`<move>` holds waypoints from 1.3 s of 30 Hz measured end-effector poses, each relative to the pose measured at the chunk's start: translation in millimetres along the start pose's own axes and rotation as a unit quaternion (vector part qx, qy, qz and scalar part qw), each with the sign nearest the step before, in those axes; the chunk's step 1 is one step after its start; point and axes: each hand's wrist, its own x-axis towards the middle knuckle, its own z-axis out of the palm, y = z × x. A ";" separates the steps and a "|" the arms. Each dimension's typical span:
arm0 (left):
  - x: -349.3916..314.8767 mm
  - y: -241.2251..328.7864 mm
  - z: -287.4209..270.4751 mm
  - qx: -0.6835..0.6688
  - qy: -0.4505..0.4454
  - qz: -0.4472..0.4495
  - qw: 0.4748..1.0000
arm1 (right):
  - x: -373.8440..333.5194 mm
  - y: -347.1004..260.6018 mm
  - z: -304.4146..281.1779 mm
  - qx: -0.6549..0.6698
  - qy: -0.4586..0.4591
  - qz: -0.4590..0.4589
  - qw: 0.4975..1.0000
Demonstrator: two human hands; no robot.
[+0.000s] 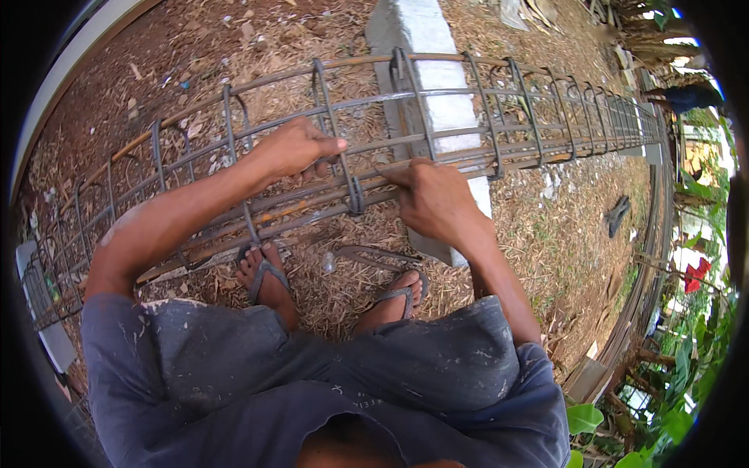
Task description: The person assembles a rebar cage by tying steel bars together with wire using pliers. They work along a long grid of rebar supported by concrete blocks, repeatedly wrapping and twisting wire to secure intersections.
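A long rebar cage (289, 122) crosses in front of me, made of rusty lengthwise bars and dark square stirrups. My left hand (300, 150) is closed at one stirrup (331, 109), its thumb across the upright side and its fingers curled behind. Just to the right, my right hand (438, 196) is closed over the near lengthwise bars, thumb and index finger pressed together at the bars. Whatever those fingertips pinch is too small or hidden to make out. Below the hands, the stirrup's lower corner (356, 196) wraps the nearest bar.
A pale concrete block or beam (421, 47) lies under the cage. My sandalled feet (269, 281) stand close to the near bars. A dark tool-like metal piece (378, 256) lies between them. Dry litter covers the soil; a dark object (617, 216) and green plants (686, 374) are at right.
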 end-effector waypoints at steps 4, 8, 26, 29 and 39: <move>-4.7 1.7 -0.7 -0.021 -0.001 -0.016 1.000 | -3.3 7.1 -11.6 0.040 -0.003 0.013 0.999; -3.9 -4.6 2.0 0.020 0.029 -0.021 0.999 | 8.4 1.6 5.8 0.036 0.031 0.012 0.999; 2.7 -3.7 -0.2 -0.168 -0.035 -0.024 0.985 | 17.4 -22.0 33.7 0.125 0.074 -0.003 0.989; 2.6 -3.8 -5.3 -0.149 -0.030 -0.027 0.988 | 23.2 -21.9 37.3 0.142 0.064 -0.012 0.988; 8.3 -5.2 3.2 -0.252 -0.050 -0.014 0.966 | 32.6 -21.5 38.7 0.232 0.049 -0.026 0.971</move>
